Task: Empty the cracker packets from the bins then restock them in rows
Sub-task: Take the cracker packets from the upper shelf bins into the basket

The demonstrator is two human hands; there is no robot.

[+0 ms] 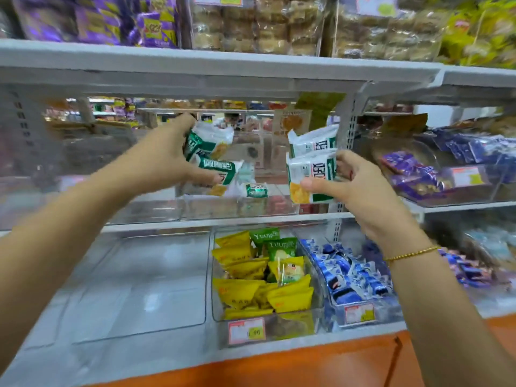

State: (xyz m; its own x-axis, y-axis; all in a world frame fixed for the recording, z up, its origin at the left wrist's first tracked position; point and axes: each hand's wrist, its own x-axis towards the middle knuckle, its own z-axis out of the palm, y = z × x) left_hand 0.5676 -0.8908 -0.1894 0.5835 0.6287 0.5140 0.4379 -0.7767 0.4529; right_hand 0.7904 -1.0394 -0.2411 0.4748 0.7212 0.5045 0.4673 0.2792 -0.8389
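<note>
Both hands are raised at the middle shelf, in front of a clear plastic bin (240, 210). My left hand (170, 157) grips a bunch of green-and-white cracker packets (212, 160) over the bin's left side. My right hand (349, 182) pinches a stack of the same packets (312, 163) at the bin's right side, thumb on the front. One small green-and-white packet (256, 190) lies loose low in the bin. The picture is blurred by motion.
On the lower shelf stand a bin of yellow and green packets (259, 275) and a bin of blue packets (351, 277), with a bare clear bin (139, 283) to their left. Purple packets (413, 174) fill the bin at the right. An upper shelf edge (195, 71) overhangs the hands.
</note>
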